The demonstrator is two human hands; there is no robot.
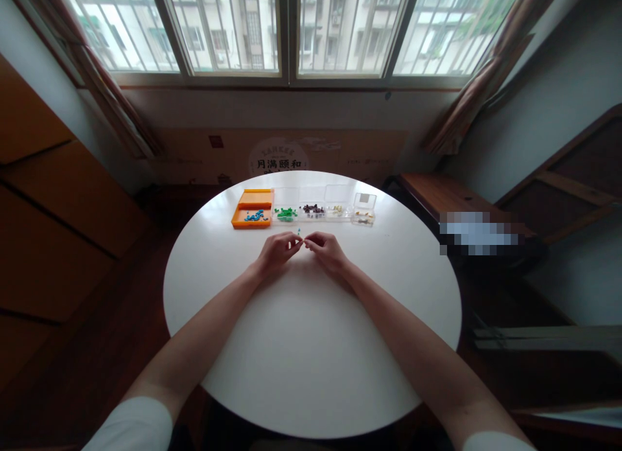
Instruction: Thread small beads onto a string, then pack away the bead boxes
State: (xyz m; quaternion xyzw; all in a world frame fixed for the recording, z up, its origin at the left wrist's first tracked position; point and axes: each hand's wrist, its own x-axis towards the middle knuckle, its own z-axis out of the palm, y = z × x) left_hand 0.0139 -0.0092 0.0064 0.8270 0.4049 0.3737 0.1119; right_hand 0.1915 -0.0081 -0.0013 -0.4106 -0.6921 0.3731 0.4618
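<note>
Over the white round table (311, 347), my left hand (280, 249) and my right hand (326, 249) meet fingertip to fingertip, both pinched closed. Whatever small thing sits between the fingertips is too tiny to name. A tiny green-blue piece (299, 231) shows just beyond the left fingertips; whether it is held or lies on the table I cannot tell. Just past my hands stands an open orange box (238, 216) with blue pieces (256, 215). Beside it, clear plastic boxes hold green pieces (286, 214), dark brown pieces (313, 209) and pale yellow pieces (337, 210).
At the right end of the row is a small clear box (371, 208) with its lid up and a few tan and grey bits inside. A wooden bench (437, 192) stands right of the table. Behind are a large printed carton (340, 153) and a window (233, 30).
</note>
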